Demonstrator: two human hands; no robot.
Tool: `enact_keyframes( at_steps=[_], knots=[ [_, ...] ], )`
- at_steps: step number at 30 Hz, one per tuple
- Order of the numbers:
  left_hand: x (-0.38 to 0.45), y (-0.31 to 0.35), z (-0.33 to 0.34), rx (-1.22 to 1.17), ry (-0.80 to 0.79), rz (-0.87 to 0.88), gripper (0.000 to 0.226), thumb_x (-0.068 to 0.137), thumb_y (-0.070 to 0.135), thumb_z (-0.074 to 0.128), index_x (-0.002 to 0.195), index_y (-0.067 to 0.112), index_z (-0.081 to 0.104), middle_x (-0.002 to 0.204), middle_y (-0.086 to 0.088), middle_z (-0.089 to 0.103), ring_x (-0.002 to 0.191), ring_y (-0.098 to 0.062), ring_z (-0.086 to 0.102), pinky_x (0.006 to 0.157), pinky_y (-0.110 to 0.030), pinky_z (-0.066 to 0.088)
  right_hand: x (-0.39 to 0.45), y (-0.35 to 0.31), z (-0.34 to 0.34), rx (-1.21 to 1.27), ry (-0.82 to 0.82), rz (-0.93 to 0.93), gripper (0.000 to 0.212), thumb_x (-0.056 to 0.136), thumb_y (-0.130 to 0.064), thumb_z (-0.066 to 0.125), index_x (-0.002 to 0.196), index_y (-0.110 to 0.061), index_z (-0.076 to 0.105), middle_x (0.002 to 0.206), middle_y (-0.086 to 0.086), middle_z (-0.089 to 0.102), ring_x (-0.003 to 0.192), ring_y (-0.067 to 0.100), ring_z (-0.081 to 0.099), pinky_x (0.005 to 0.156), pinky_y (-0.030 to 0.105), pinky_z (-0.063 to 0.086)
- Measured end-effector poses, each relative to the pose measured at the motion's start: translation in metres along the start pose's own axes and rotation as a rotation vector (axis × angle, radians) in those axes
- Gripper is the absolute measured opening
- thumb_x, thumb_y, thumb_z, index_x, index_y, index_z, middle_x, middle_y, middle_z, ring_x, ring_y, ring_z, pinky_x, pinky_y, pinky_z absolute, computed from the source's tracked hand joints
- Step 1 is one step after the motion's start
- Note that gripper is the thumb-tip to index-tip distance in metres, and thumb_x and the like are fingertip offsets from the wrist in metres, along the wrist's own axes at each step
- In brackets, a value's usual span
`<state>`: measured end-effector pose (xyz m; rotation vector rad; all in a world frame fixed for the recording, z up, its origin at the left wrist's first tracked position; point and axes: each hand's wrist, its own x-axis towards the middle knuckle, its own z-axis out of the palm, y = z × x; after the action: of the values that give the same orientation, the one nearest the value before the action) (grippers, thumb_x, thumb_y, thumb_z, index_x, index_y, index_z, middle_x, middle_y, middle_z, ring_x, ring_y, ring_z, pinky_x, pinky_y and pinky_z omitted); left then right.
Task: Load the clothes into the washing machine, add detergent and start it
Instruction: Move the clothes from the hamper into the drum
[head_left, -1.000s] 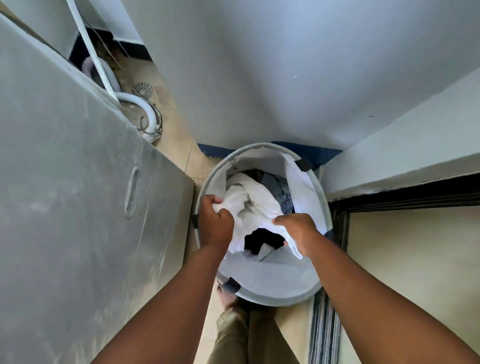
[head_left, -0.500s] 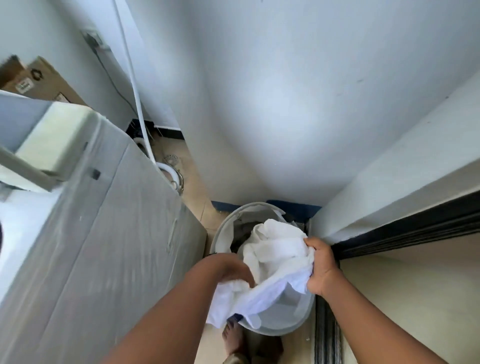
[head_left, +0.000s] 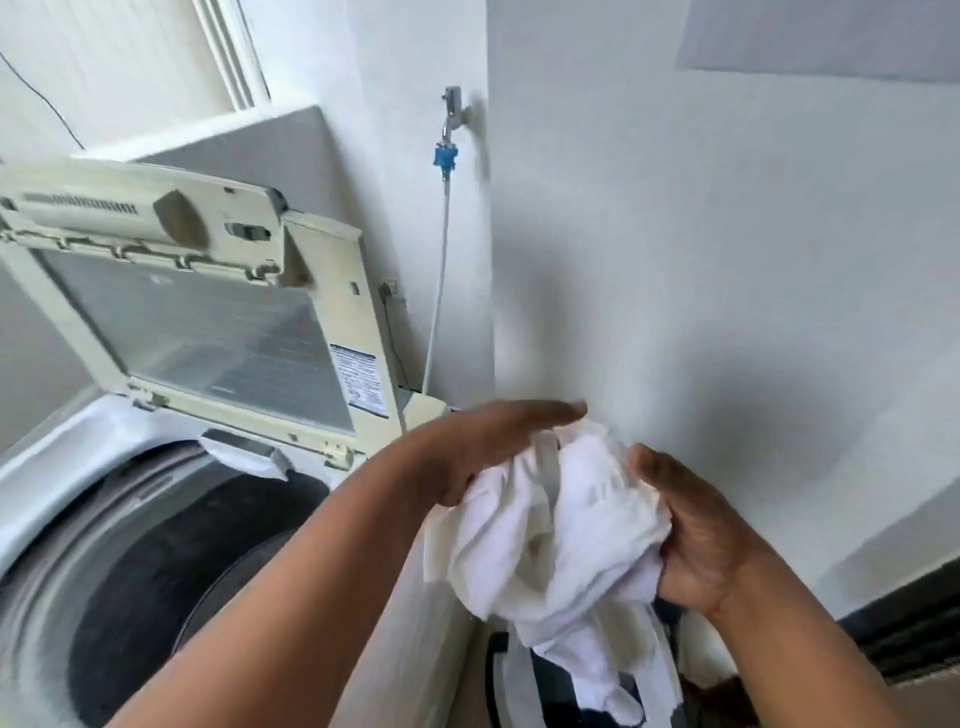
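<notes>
Head view: a bundle of white cloth (head_left: 561, 525) sits in the lower middle of the frame, held up between both hands just to the right of the washing machine (head_left: 62, 467). The left hand (head_left: 488, 441) lies over the top left of the bundle, its fingers (head_left: 561, 410) stretched out almost flat toward the wall, with the palm and thumb pressing on the fabric. The right hand (head_left: 696, 540) clamps the right side of the bundle, fingers curled into the folds and thumb up on the cloth. A loose tail of the white cloth hangs down toward the bottom edge, over a laundry basket (head_left: 501, 670) seen only in part at lower centre, with dark clothing (head_left: 566, 691) inside it.

The top-loading machine fills the lower left. Its lid (head_left: 208, 312) stands raised in the left half of the frame, a printed label on its lower right corner. The drum opening (head_left: 171, 582) is dark and blurred; whether anything lies inside cannot be told. At upper centre a wall tap (head_left: 453, 111) with a blue connector feeds a white hose (head_left: 439, 291) running down behind the machine.
</notes>
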<state>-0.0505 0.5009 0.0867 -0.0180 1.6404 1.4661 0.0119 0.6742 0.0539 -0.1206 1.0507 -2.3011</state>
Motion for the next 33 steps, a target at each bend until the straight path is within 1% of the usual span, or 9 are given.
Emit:
enact_keyframes(
  at_steps=[3, 7, 10, 17, 20, 23, 27, 31, 33],
  knots=[
    [-0.094, 0.043, 0.000, -0.114, -0.003, 0.301, 0.040, 0.091, 0.044, 0.053, 0.090, 0.007, 0.067, 0.080, -0.015, 0.067, 0.064, -0.025, 0.064, 0.063, -0.027, 0.053, 0.012, -0.025, 0.099, -0.400, -0.050, -0.145, 0.073, 0.069, -0.004, 0.078, 0.134, -0.009, 0.045, 0.126, 0.032, 0.054, 0.121, 0.046, 0.053, 0.101, 0.062, 0.039],
    [-0.205, 0.049, -0.026, 0.011, 0.474, 0.871, 0.033, 0.080, 0.039, 0.069, 0.089, 0.008, 0.062, 0.076, -0.011, 0.064, 0.068, -0.024, 0.062, 0.064, -0.035, 0.048, 0.024, -0.019, 0.234, -0.875, 0.168, -0.497, 0.043, 0.064, -0.013, 0.084, 0.102, -0.022, 0.067, 0.093, 0.000, 0.076, 0.088, 0.017, 0.073, 0.074, 0.034, 0.057],
    [-0.274, 0.040, -0.057, 0.060, 0.544, 1.169, 0.020, 0.085, 0.028, 0.067, 0.096, 0.013, 0.060, 0.072, 0.002, 0.064, 0.066, -0.015, 0.064, 0.059, -0.028, 0.048, 0.041, 0.002, 0.313, -0.956, 0.299, -0.758, 0.018, 0.071, -0.012, 0.077, 0.087, -0.017, 0.069, 0.079, -0.002, 0.075, 0.074, 0.013, 0.073, 0.064, 0.032, 0.059],
    [-0.340, -0.002, -0.172, 0.416, 0.885, 1.446, 0.063, 0.083, 0.044, 0.058, 0.140, 0.025, 0.040, 0.140, 0.000, 0.045, 0.132, -0.011, 0.043, 0.111, -0.042, 0.037, 0.136, 0.056, 0.419, -0.957, 0.439, -1.043, 0.019, 0.073, -0.011, 0.064, 0.092, -0.017, 0.065, 0.082, -0.002, 0.072, 0.078, 0.015, 0.070, 0.072, 0.041, 0.059],
    [-0.339, -0.029, -0.220, 0.425, 0.926, 1.441, 0.065, 0.087, 0.041, 0.056, 0.145, 0.019, 0.035, 0.146, -0.003, 0.043, 0.137, -0.012, 0.039, 0.115, -0.039, 0.032, 0.180, 0.088, 0.430, -0.976, 0.411, -1.010, 0.032, 0.072, -0.020, 0.061, 0.104, -0.019, 0.065, 0.091, -0.005, 0.073, 0.085, 0.011, 0.069, 0.079, 0.037, 0.058],
    [-0.325, -0.062, -0.261, 0.500, 1.009, 1.377, 0.062, 0.091, 0.034, 0.058, 0.145, 0.015, 0.036, 0.145, 0.009, 0.042, 0.134, 0.003, 0.037, 0.110, -0.017, 0.029, 0.222, 0.123, 0.415, -0.977, 0.383, -0.898, 0.040, 0.077, -0.026, 0.061, 0.116, -0.019, 0.061, 0.105, -0.004, 0.071, 0.096, 0.012, 0.067, 0.087, 0.033, 0.055],
    [-0.289, -0.118, -0.306, 0.623, 1.005, 1.195, 0.063, 0.092, 0.041, 0.053, 0.148, 0.021, 0.032, 0.138, 0.023, 0.040, 0.128, 0.013, 0.038, 0.103, -0.007, 0.029, 0.266, 0.170, 0.372, -1.053, 0.334, -0.748, 0.037, 0.080, -0.007, 0.065, 0.111, -0.026, 0.058, 0.097, -0.016, 0.065, 0.090, 0.006, 0.062, 0.075, 0.005, 0.046],
    [-0.241, -0.180, -0.340, 0.890, 0.975, 0.834, 0.070, 0.088, 0.058, 0.042, 0.150, 0.031, 0.025, 0.141, -0.001, 0.049, 0.125, -0.016, 0.049, 0.099, -0.029, 0.041, 0.300, 0.220, 0.307, -1.293, 0.302, -0.413, 0.051, 0.078, -0.014, 0.065, 0.125, -0.021, 0.049, 0.116, 0.000, 0.063, 0.107, 0.017, 0.061, 0.088, 0.027, 0.049],
    [-0.215, -0.211, -0.354, 1.133, 0.906, 0.456, 0.077, 0.084, 0.066, 0.039, 0.151, 0.036, 0.016, 0.152, -0.002, 0.035, 0.133, -0.023, 0.042, 0.106, -0.038, 0.037, 0.306, 0.241, 0.271, -1.620, 0.251, -0.122, 0.074, 0.074, -0.032, 0.068, 0.140, -0.022, 0.035, 0.136, 0.004, 0.052, 0.125, 0.026, 0.051, 0.099, 0.036, 0.044]
  ],
)
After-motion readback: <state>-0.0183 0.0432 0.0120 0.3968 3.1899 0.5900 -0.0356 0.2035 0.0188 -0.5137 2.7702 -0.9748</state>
